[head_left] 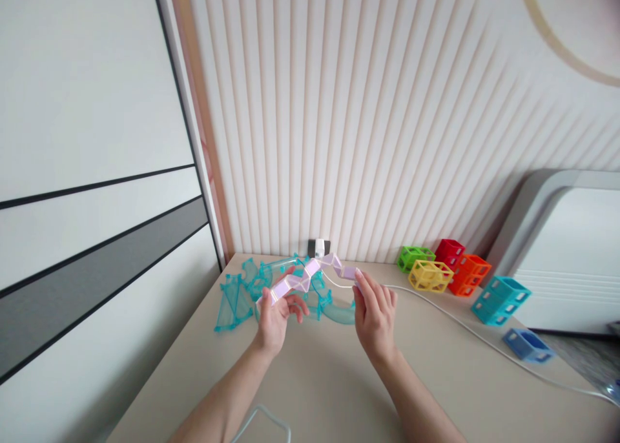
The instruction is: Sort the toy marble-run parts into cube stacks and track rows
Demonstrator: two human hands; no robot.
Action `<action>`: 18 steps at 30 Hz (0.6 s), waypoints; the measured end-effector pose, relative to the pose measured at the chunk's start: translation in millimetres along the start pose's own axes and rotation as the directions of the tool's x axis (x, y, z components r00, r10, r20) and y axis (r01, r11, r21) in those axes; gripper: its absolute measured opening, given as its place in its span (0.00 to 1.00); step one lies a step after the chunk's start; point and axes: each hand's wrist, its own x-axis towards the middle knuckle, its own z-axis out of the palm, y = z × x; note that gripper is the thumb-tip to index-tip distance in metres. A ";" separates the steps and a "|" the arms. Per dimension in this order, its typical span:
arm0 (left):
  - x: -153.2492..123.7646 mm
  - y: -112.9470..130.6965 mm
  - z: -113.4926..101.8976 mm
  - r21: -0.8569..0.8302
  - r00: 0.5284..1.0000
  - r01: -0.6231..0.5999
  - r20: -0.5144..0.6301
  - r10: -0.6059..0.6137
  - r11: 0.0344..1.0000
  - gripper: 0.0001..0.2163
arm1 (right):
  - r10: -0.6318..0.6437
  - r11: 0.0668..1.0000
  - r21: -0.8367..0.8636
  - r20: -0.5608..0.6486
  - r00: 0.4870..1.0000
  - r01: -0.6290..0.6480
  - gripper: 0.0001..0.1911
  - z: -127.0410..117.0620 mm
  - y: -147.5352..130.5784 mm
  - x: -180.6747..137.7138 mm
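Observation:
A pale purple and white snake puzzle of jointed wedge pieces stretches in a zigzag between my two hands, held above the table. My left hand grips its lower left end, thumb on the near side and some fingers loosely curled beneath. At the other end, my right hand pinches the last segment between thumb and fingers. Behind and below the puzzle lie translucent teal plastic track pieces, partly covered by my left hand and the puzzle.
Open-frame blocks in green, yellow, red, orange, teal and blue stand along the right side. A white cable crosses the table from a wall plug. Another cable loop lies at the front.

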 end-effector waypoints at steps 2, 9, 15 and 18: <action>0.0 1.7 -0.8 0.041 0.997 -0.029 -0.066 0.031 0.999 0.36 | 0.037 0.999 -0.008 -0.038 0.999 -0.037 0.25 0.3 0.4 -0.1; 6.0 8.5 -0.2 0.084 0.945 0.316 -0.110 -0.306 0.945 0.27 | 0.036 0.998 -0.054 -0.109 0.993 -0.042 0.23 2.1 10.7 -3.3; 4.1 -7.3 -2.2 0.297 0.985 0.157 0.017 -0.170 0.942 0.26 | 0.162 0.986 0.057 -0.075 0.984 -0.158 0.18 4.6 11.5 -1.4; 0.9 -10.2 -2.6 0.381 0.991 0.095 0.052 -0.124 0.920 0.24 | 0.344 0.932 0.124 -0.013 0.939 -0.340 0.17 4.7 2.8 -0.4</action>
